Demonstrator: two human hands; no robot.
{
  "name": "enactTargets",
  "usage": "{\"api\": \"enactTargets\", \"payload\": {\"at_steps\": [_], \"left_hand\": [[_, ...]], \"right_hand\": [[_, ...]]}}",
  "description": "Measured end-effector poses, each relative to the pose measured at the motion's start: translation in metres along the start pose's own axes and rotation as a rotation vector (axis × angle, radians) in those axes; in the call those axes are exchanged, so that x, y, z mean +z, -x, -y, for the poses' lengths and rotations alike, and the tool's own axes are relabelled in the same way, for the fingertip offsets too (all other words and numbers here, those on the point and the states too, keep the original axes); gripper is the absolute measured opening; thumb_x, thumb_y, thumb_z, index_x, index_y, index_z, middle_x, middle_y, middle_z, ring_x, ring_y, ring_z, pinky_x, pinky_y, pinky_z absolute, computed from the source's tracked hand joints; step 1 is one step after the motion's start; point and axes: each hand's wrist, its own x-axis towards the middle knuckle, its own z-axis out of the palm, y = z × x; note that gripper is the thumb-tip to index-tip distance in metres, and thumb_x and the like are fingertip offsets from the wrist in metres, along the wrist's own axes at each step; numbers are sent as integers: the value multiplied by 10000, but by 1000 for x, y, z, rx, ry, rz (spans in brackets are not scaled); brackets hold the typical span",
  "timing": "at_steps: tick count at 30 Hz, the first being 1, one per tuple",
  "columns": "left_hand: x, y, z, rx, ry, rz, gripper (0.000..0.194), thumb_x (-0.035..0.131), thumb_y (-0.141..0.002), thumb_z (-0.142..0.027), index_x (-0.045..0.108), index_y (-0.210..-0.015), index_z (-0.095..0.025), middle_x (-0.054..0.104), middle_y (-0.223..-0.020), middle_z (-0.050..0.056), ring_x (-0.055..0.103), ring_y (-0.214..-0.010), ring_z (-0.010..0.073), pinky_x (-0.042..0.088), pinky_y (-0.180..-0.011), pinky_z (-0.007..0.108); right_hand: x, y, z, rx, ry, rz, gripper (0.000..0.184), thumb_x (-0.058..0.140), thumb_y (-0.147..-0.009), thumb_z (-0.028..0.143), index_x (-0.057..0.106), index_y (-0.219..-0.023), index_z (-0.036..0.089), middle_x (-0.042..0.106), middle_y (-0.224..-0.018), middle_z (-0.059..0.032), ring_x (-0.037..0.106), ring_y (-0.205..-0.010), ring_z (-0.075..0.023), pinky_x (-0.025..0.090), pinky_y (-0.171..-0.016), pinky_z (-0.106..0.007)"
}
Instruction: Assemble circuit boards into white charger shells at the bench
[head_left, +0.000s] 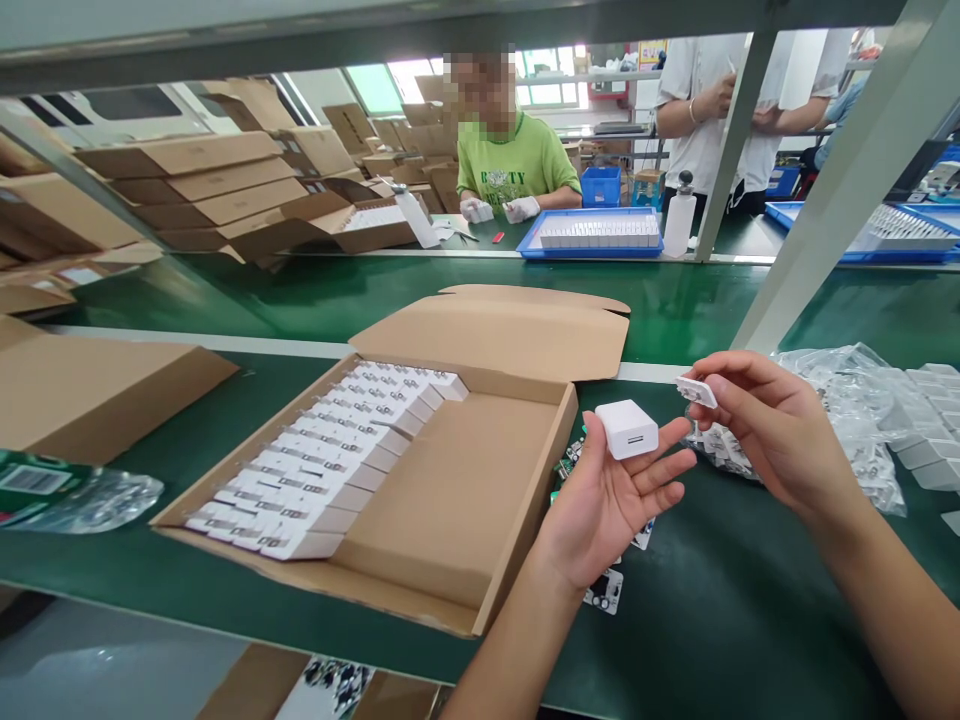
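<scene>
My left hand (pixel 600 510) is palm up, holding a white charger housing (pixel 627 430) between thumb and fingers, its slot facing me. To its right, my right hand (pixel 780 420) pinches a small white end piece (pixel 697 392) with metal bits on its underside, a short gap away from the housing. Left of my hands lies an open cardboard box (pixel 442 500), its left part filled with rows of white charger parts (pixel 322 460). Circuit boards (pixel 604 592) lie on the table, partly hidden under my left hand.
A clear bag of small parts (pixel 840 400) and white housings (pixel 934 420) lie at the right. Another cardboard box (pixel 97 390) and a plastic bag (pixel 75 495) are at the left. Slanted posts (pixel 840 190) rise past the table. Opposite, a gloved person (pixel 517 165) sits near a blue tray (pixel 592 250).
</scene>
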Motion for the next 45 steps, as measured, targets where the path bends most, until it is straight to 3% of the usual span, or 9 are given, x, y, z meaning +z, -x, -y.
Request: {"api": "enactTargets", "payload": {"at_steps": [7, 11, 14, 20, 26, 30, 36, 40, 45], "left_hand": [[-1, 0, 1, 13, -11, 9, 697, 222, -954, -595, 741, -941, -129, 743, -1058, 121, 724, -806, 175, 575, -653, 254], [-5, -1, 3, 96, -20, 43, 565, 335, -957, -561, 741, -921, -170, 757, -987, 80, 711, -867, 173, 581, -707, 266], [-7, -1, 5, 163, -62, 66, 474, 442, -935, -555, 737, -938, -185, 741, -1070, 80, 691, -951, 194, 576, -752, 288], [-9, -2, 6, 245, -147, 81, 410, 653, -816, -568, 727, -962, -192, 712, -1165, 94, 638, -1114, 268, 559, -802, 322], [-12, -1, 5, 382, -236, 64, 485, 744, -712, -580, 722, -1022, -208, 720, -1152, 93, 624, -1152, 292, 532, -868, 341], [-11, -1, 4, 355, -201, 86, 485, 712, -723, -609, 729, -994, -207, 732, -1123, 88, 592, -1205, 302, 527, -895, 368], [-10, 0, 7, 274, -166, 161, 445, 685, -748, -610, 740, -925, -205, 754, -1021, 77, 637, -1119, 270, 540, -842, 327], [-9, 2, 7, 268, -185, 183, 478, 675, -744, -627, 739, -936, -195, 729, -1062, 92, 628, -1100, 271, 537, -851, 333], [-9, 7, 9, 216, -72, 205, 460, 772, -683, -572, 734, -913, -175, 681, -815, 51, 621, -766, 163, 509, -648, 231]], "right_hand": [[0, 13, 13, -354, 440, 58, 148, 577, -904, 176, 692, -948, 259, 674, -959, -22, 650, -833, -141, 557, -706, -259], [2, 20, 19, -683, 835, 253, 265, 492, -902, 85, 684, -978, 251, 651, -1007, -61, 642, -915, -167, 544, -745, -284], [5, 23, 17, -757, 976, 314, 275, 457, -911, 88, 671, -1011, 229, 642, -973, -82, 631, -867, -172, 535, -697, -286], [7, 21, 7, -753, 1086, 331, 305, 404, -928, 86, 643, -1086, 190, 613, -888, -76, 579, -782, -163, 500, -644, -276], [-1, 19, 8, -472, 1153, 448, 223, 409, -921, 116, 615, -857, 172, 561, -774, -47, 536, -668, -169, 444, -557, -298], [-7, 21, 18, -389, 1013, 500, 148, 471, -939, 154, 599, -888, 210, 576, -785, -4, 544, -665, -128, 416, -557, -253], [-7, 24, 27, -442, 920, 449, 206, 490, -945, 148, 596, -1063, 280, 632, -862, 22, 581, -707, -105, 430, -581, -220], [-4, 27, 32, -470, 875, 388, 129, 530, -941, 178, 606, -983, 273, 661, -862, 15, 591, -685, -111, 445, -571, -220], [-4, 34, 42, -501, 883, 223, 75, 553, -930, 198, 600, -930, 258, 638, -793, 8, 588, -649, -119, 447, -548, -224]]}}
